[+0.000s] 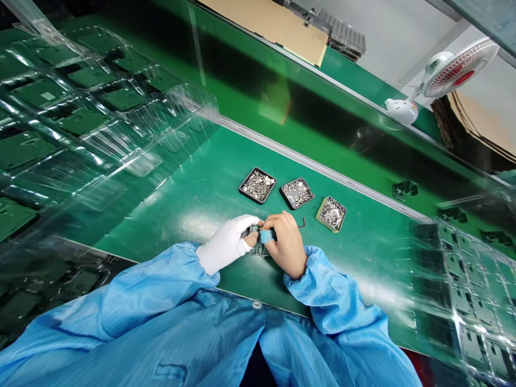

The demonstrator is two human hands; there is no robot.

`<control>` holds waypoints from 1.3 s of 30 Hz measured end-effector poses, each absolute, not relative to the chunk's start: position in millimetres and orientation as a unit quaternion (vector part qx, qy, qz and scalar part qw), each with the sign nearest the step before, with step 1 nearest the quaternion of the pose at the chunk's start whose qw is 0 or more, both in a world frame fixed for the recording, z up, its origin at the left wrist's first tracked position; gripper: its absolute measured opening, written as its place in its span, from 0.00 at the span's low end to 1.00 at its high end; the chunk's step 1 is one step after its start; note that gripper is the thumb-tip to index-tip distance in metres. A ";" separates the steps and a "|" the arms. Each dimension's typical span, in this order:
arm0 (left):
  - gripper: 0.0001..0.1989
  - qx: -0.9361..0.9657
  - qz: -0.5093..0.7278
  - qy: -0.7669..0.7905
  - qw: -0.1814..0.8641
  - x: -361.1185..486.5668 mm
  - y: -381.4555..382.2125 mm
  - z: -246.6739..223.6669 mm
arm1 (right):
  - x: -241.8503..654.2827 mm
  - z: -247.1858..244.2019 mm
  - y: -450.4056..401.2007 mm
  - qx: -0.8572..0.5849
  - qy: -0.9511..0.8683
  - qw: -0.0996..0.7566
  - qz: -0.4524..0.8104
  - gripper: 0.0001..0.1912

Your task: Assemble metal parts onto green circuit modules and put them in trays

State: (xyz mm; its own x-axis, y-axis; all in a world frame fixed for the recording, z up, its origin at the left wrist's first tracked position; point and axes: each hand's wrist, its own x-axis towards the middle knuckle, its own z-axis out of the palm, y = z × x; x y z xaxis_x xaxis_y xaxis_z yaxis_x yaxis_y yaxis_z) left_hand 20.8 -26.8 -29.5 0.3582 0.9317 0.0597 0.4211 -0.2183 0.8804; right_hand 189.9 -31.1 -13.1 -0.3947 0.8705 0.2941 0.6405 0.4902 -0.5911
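Note:
A small dark green circuit board (pixel 260 248) is between my two hands, low over the green table. My left hand (pixel 228 243), in a white glove with bare fingertips, grips the board's left side. My right hand (pixel 287 244) is bare, with a blue wrap on the thumb, and its fingers are pinched together at the board's upper edge. Whatever those fingertips hold is too small or too hidden to make out. Beyond my hands stand three square dishes of small metal parts: a left dish (pixel 241 189), a middle dish (pixel 284 196) and a right dish (pixel 319 214).
A small L-shaped hex key (pixel 302 222) lies right of my right hand. Clear plastic trays (pixel 133 145) with green boards are stacked at left. Another tray stack (pixel 451 269) stands at right. A metal rail (pixel 282 149) runs behind the dishes; a fan (pixel 451 70) is beyond.

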 end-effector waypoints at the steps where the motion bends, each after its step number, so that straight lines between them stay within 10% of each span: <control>1: 0.14 0.715 0.312 0.473 0.410 20.7 -27.1 -29.8 | 190.1 -13.9 -31.6 -0.463 -0.814 0.292 0.194 0.04; 24: 0.15 0.663 0.302 0.488 0.481 21.9 -26.4 -30.4 | 191.8 -15.3 -35.3 -0.448 -0.793 0.327 0.250 0.04; 39: 0.11 0.702 0.315 0.526 0.361 30.2 -22.8 -23.6 | 191.3 -39.0 -28.5 -0.435 -0.539 0.431 0.578 0.09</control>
